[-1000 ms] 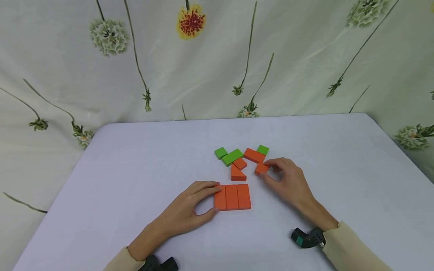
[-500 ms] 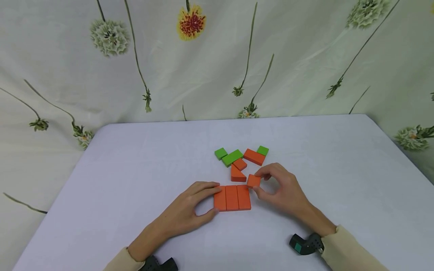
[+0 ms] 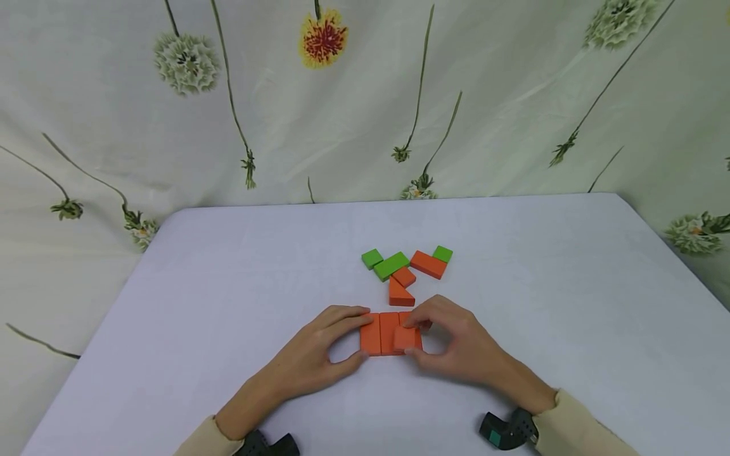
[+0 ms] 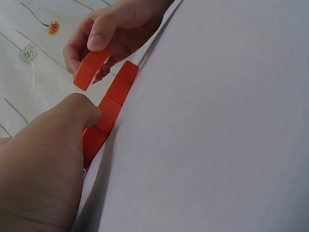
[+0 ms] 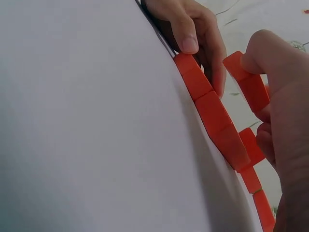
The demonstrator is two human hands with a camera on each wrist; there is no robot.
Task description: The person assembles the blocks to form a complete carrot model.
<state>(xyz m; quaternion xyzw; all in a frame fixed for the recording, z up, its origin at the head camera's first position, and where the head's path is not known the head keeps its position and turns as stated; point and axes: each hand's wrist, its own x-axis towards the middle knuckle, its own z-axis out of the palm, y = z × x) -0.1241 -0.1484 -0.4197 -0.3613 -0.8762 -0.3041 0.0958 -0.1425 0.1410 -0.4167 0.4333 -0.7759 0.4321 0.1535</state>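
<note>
Head view: the left hand (image 3: 310, 347) is pinching the left end of the orange row (image 3: 387, 332); the right hand (image 3: 459, 342) is gripping a small orange block (image 3: 405, 339) above and partly hiding the right end; an orange triangle (image 3: 400, 295) is lying just beyond; the farther orange bar (image 3: 428, 265) is losing that block to the row

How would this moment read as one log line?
left hand: holds orange row at left end | right hand: pinches orange block above row, apart
</note>
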